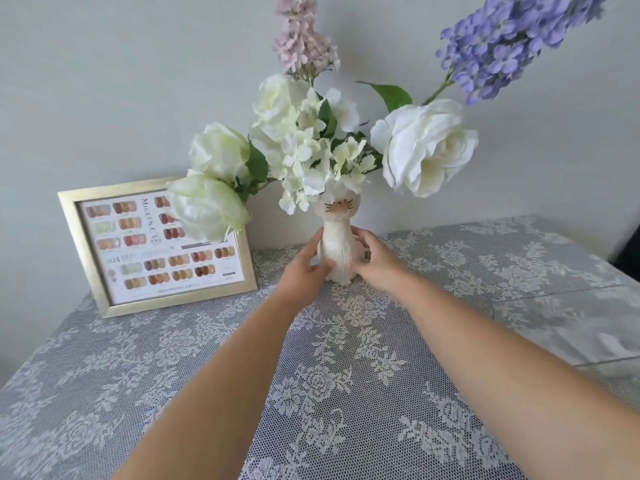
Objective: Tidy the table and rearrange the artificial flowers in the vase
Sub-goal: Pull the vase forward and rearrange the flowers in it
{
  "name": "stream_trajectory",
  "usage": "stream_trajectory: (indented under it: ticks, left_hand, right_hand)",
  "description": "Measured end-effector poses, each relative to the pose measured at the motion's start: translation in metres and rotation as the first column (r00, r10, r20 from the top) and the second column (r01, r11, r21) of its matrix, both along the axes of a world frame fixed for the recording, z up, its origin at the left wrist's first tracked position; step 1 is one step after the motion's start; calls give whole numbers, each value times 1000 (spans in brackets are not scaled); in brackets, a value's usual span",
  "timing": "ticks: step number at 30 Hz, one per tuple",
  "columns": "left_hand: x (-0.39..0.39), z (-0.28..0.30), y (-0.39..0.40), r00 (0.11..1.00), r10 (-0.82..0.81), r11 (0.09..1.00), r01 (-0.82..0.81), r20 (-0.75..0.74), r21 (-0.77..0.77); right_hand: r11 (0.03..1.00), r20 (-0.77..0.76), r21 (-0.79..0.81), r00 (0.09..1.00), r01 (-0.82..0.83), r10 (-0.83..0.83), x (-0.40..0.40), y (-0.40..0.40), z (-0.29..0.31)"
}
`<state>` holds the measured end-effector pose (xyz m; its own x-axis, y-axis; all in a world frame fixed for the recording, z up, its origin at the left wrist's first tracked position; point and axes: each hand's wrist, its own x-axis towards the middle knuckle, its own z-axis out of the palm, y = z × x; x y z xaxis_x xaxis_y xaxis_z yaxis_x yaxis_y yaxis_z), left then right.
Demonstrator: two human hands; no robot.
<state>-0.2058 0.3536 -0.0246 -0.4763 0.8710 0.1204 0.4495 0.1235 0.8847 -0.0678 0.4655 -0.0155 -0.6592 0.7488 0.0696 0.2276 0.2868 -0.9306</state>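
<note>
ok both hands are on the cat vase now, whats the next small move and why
Probably let go of the cat vase: it stands upright on the lace tablecloth, gripped by left hand and right hand. Then lift the drooping white rose off the gold picture frame.

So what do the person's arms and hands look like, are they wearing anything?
Both arms are bare, with no sleeves, gloves or watch in view. The right hand may have a ring on one finger, too small to be sure. The left hand shows none.
</note>
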Motion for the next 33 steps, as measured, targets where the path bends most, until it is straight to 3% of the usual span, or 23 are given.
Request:
stream_trajectory:
  ticks: [8,11,16,20,24,28,33]
  left_hand:
    - [16,10,-9,999,42,999,-42,-2,27]
    - [22,17,-19,989,129,983,-136,67,124]
    - [24,22,-62,965,185,931,-232,184,281]
    - [18,33,-94,905,186,861,-338,383,381]
    - [10,67,-105,867,103,763,-383,487,521]
    - [4,98,-105,890,117,699,-389,440,600]
    - [2,121,-105,928,224,695,-367,299,618]
  right_hand:
    - [999,-28,-33,1000,3,-4,6,-3,-1]
    - [995,-139,-55,986,85,-92,18,-13,13]
    - [967,-514,-104,819,235,-254,59,-41,41]
    - [940,-683,17,691,341,-238,88,-56,76]
    - [908,-690,223,715,356,-111,93,-60,111]
    - [838,-627,365,773,406,-102,86,-59,129]
    - [735,-556,511,823,445,-112,80,-58,139]
